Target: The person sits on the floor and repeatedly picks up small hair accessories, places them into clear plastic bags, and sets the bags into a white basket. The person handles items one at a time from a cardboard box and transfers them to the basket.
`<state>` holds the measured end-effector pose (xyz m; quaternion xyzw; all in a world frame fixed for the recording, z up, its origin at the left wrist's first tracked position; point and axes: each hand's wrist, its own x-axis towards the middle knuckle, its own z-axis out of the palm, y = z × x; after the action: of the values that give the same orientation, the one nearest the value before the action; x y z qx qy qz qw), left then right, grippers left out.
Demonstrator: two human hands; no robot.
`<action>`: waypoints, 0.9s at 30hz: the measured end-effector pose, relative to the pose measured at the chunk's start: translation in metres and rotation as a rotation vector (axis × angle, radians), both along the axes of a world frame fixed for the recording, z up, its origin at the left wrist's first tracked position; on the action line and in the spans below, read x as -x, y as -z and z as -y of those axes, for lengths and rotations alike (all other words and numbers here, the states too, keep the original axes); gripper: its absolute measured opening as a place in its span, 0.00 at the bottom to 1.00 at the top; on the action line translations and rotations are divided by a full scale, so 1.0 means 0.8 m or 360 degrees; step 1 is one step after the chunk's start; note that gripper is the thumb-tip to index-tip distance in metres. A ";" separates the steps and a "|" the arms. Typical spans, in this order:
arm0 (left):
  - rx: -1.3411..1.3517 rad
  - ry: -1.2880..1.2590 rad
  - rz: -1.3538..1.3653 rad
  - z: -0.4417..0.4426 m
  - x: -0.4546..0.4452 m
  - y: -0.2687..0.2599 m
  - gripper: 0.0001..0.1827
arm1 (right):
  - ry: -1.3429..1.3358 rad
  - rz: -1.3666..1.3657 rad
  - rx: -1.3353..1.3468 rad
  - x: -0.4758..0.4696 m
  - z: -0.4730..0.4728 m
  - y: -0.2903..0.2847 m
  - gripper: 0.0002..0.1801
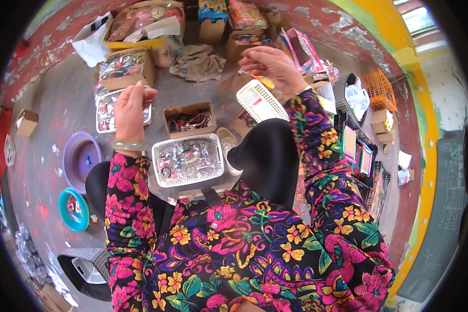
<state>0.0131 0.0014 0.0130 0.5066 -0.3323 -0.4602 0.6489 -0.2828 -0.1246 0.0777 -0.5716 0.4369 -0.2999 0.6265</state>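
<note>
My left hand (pixel 130 111), a pale bangle (pixel 130 146) at its wrist, is raised in front of a white tray (pixel 104 111) of small packaged items. Its fingers are bent, and whether anything small sits between them cannot be made out. Farther right, my right hand (pixel 276 69) is held up with curled fingers, above and beyond an oblong white plastic basket (pixel 257 95). No held thing shows clearly there either. Between my knees stands a white basket (pixel 155 163) with many small clear-wrapped trinkets. Just behind it, a cardboard box (pixel 187 134) contains loose hair-accessory-like pieces.
Purple (pixel 68 156) and turquoise (pixel 62 212) plastic basins sit on the floor at left. Filled cartons (pixel 121 82) and a crumpled cloth (pixel 199 64) lie toward the wall. At right are an orange crate (pixel 378 89) and black crates (pixel 379 191).
</note>
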 end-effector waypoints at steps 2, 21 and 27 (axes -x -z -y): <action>-0.0031 -0.0046 -0.0183 -0.009 -0.012 0.000 0.14 | 0.0172 -0.0038 0.0021 0.038 0.002 0.005 0.14; -0.0334 0.0087 -0.0668 -0.014 0.013 0.006 0.14 | 0.0530 -0.2035 0.0146 0.156 -0.035 0.310 0.24; -0.0360 0.0154 -0.0568 -0.018 0.021 -0.006 0.15 | 0.0498 -0.2262 0.0076 0.133 -0.038 0.300 0.24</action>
<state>-0.0035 0.0160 0.0179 0.4701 -0.1825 -0.6076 0.6136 -0.3890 -0.0941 -0.1619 -0.5725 0.8083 0.0482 0.1286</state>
